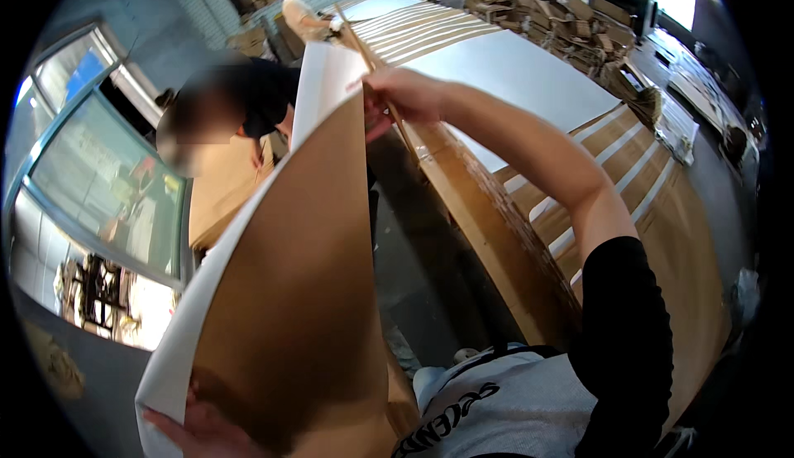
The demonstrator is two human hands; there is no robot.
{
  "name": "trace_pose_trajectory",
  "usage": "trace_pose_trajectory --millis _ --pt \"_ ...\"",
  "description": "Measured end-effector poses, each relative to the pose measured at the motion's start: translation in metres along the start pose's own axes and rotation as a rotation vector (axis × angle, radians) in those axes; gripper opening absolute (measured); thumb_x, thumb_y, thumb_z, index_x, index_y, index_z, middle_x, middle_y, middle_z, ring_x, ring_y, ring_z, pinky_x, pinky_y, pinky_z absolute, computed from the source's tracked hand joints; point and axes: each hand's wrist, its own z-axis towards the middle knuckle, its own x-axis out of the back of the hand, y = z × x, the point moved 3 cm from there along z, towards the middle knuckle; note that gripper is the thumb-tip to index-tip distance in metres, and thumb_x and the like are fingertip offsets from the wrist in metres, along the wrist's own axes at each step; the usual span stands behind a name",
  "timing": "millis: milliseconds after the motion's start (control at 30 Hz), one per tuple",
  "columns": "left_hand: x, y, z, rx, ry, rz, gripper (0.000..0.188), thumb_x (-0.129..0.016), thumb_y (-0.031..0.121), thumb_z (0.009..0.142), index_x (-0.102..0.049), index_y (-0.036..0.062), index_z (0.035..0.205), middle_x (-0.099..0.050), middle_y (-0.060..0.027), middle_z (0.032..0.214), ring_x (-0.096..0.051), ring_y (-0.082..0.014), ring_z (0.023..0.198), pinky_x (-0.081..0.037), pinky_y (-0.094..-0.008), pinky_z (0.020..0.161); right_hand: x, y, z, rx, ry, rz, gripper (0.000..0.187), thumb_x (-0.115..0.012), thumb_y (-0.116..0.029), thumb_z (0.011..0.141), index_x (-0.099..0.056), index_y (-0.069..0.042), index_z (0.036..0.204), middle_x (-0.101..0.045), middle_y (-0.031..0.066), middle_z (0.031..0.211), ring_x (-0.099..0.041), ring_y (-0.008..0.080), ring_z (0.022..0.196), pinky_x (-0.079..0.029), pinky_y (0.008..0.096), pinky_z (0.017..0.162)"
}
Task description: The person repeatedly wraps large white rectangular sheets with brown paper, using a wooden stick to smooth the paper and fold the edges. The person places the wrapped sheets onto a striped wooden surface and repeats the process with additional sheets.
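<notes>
Two hands on one big cardboard sheet (289,293), brown face near, white edge left. Right hand (405,94) fingers pinched shut on far top corner; left hand (198,429) fingers curled round near bottom edge. Sheet bowed, upright, left of worktop stack (513,69). Keep grips at the edges, avoid creasing.

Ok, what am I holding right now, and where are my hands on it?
A large curved cardboard sheet, brown one side, white the other. Your right hand pinches its far top edge; your left hand grips the near bottom edge.
</notes>
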Motion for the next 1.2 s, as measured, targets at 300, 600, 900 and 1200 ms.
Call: trace_pose_trajectory --millis 300,600,900,1200 --pt "-0.14 -0.15 0.094 0.073 -0.356 -0.401 0.047 -0.038 0.038 0.091 -0.045 -0.0041 0.111 -0.056 -0.0173 0.091 -0.054 -0.0264 0.088 -0.04 -0.0349 0.086 0.121 -0.124 0.054 0.262 0.418 -0.202 0.035 -0.027 -0.025 0.093 -0.051 -0.003 0.082 -0.06 0.0077 0.076 -0.063 0.023 0.078 -0.051 0.041 0.078" --pt "-0.368 -0.226 0.169 0.08 -0.47 -0.74 0.039 -0.034 0.031 0.093 -0.045 -0.0053 0.103 -0.057 -0.0176 0.085 -0.055 -0.0278 0.089 -0.04 -0.0414 0.092 0.238 -0.298 0.032 0.676 0.587 -0.325 0.034 -0.034 -0.031 0.092 -0.049 0.0 0.097 -0.058 0.0142 0.089 -0.059 0.0255 0.078 -0.05 0.0412 0.073" --pt "-0.596 -0.251 0.176 0.173 -0.921 -0.854 0.033 -0.026 0.021 0.094 -0.041 -0.0053 0.108 -0.049 -0.0219 0.109 -0.045 -0.0323 0.108 -0.033 -0.0484 0.099 0.276 -0.378 -0.104 0.951 0.781 -0.619 0.036 -0.035 -0.026 0.091 -0.042 0.005 0.109 -0.053 0.0213 0.101 -0.056 0.031 0.091 -0.046 0.0448 0.084" --pt "-0.79 -0.253 0.053 0.657 -1.132 -0.956 0.036 -0.035 0.03 0.092 -0.043 0.0014 0.113 -0.049 -0.0168 0.111 -0.047 -0.03 0.102 -0.037 -0.044 0.089 0.339 -0.341 -0.217 1.029 1.276 -0.797 0.041 -0.04 -0.027 0.089 -0.039 0.002 0.118 -0.047 0.0188 0.112 -0.048 0.0289 0.103 -0.041 0.0422 0.089"
